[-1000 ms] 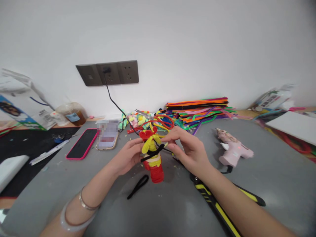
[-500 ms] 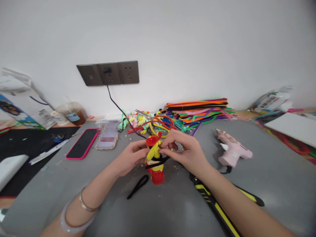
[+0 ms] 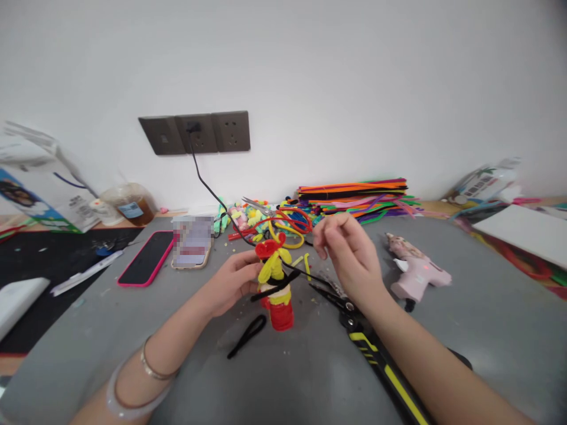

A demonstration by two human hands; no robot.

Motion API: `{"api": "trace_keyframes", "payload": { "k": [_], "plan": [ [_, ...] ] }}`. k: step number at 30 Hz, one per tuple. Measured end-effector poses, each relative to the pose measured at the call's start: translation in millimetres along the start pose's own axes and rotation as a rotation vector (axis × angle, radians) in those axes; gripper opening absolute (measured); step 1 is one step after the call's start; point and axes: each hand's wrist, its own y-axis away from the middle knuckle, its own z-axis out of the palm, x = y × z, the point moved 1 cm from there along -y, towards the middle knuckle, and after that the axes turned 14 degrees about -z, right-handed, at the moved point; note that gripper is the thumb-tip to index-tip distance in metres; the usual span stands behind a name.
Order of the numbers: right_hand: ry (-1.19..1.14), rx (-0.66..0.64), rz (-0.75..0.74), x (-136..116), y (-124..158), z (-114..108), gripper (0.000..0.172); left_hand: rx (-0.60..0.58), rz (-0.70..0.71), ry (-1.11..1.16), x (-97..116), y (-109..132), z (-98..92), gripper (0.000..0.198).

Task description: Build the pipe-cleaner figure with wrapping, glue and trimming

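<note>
A small red, yellow and black pipe-cleaner figure (image 3: 280, 292) stands tilted over the grey table. My left hand (image 3: 237, 280) grips it from the left side, fingers partly hidden behind it. A black pipe-cleaner piece crosses its middle and sticks out on both sides. Raised to the right of the figure is my right hand (image 3: 348, 254), apart from it, with the fingers curled and the thumb near the index finger; whether anything tiny is between them I cannot make out. Below the figure lies a folded black pipe cleaner (image 3: 247, 336).
Black-and-yellow pliers (image 3: 376, 354) lie under my right forearm. A pink glue gun (image 3: 419, 271) rests at right. Two phones, one pink-cased (image 3: 148, 260), lie at left. Pipe-cleaner bundles (image 3: 354, 195), scissors (image 3: 257, 205) and a black cable (image 3: 208, 186) are at the back.
My right hand has let go of the figure and moved right and up. The figure has shifted slightly left in my left hand, and the pliers' jaws are now uncovered.
</note>
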Motion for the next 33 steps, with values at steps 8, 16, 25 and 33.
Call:
{"api": "trace_keyframes", "payload": {
  "k": [8, 16, 25, 33],
  "plan": [
    [0.779, -0.218, 0.188, 26, -3, -30, 0.023, 0.016, 0.080, 0.098, 3, 0, 0.4, 0.029],
    [0.527, -0.126, 0.178, 28, -7, -29, 0.031, 0.076, 0.102, 0.170, 8, 2, 7.9, 0.026],
    [0.275, -0.175, 0.004, 7, -2, -8, 0.017, 0.106, 0.102, 0.139, 8, 3, 7.6, 0.025],
    [0.305, -0.444, -0.356, -5, 6, 8, 0.018, 0.039, 0.100, -0.005, 2, -1, 1.4, 0.028]
  ]
}}
